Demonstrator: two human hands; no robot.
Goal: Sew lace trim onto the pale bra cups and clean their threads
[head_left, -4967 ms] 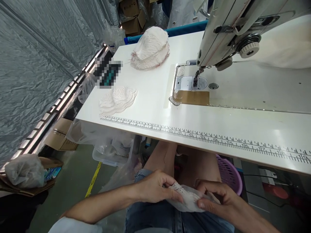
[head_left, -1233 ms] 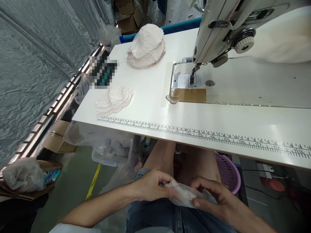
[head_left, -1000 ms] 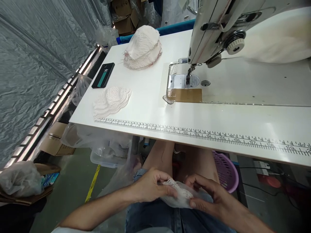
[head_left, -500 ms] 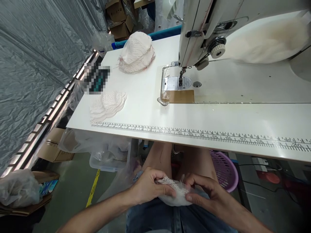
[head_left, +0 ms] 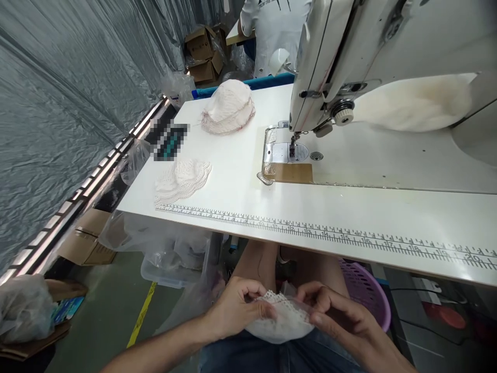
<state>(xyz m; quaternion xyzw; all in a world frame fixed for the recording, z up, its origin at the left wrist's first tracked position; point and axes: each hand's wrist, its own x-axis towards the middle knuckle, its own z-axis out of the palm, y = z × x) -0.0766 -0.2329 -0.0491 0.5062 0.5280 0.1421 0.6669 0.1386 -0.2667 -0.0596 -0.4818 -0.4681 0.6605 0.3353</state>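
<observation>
Above my lap, a white lace-edged fabric piece is stretched between both hands. My left hand pinches its left side, thumb on top near the lace. The fingers of my right hand are closed on the right end, where a thin sheer layer shows along the edge. On the table lies a flat cream lace-edged piece, and behind it stands a rounded stack of cream fabric pieces with reddish thread at the rims. Neither hand touches these.
A sewing machine stands on the white table, which has a printed ruler along its front edge. Cream cloth lies under the machine arm. Below are a plastic bin and a purple basket. A person in white is behind.
The view has tilted up, bringing more of the person behind into sight. In my hands, the fabric piece is spread wider and more of its lace edge shows.
</observation>
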